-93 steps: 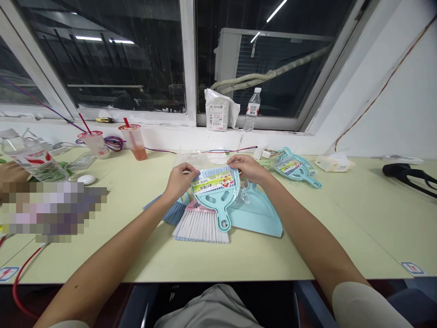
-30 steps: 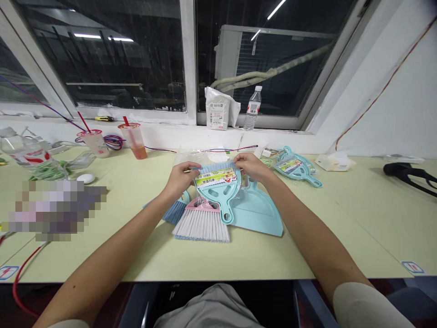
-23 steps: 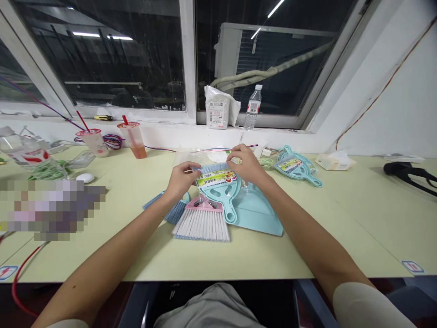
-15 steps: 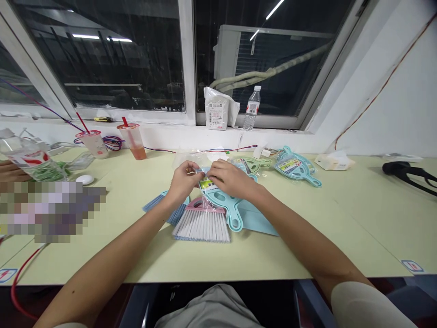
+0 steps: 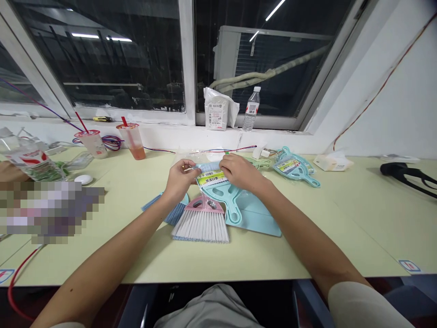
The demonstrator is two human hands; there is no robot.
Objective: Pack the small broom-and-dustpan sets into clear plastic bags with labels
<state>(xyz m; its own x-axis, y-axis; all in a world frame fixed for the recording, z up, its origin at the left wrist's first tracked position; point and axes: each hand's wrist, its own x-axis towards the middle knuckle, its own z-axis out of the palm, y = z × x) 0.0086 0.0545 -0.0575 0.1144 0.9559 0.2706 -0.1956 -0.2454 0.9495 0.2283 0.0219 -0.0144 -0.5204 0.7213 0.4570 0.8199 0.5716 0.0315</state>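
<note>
A light-blue dustpan-and-brush set [image 5: 223, 193] in a clear plastic bag, with a yellow-green label [image 5: 211, 177], lies before me with its handles towards me. My left hand [image 5: 180, 179] pinches the bag's upper left edge, fingers closed. My right hand [image 5: 241, 172] grips the upper right edge, fingers curled over it, hiding that part. Just below sits a pink brush head [image 5: 205, 205] with white bristles [image 5: 201, 226]. A blue-bristled brush [image 5: 175, 213] is partly covered by my left wrist. Under the set and beside my right forearm lies a flat light-blue dustpan [image 5: 259, 216].
Another bagged blue set [image 5: 295, 168] lies at the back right, near a tissue pack [image 5: 332, 161] and a black object [image 5: 406, 172]. Two drink cups [image 5: 136, 148] and a large bottle [image 5: 32, 159] stand left, close to another person's hand [image 5: 12, 173]. A water bottle [image 5: 251, 109] stands on the sill.
My hands have moved apart along the bag's upper edge, the right one shifting rightwards. More of the yellow-green label and the blue bristles behind it now shows.
</note>
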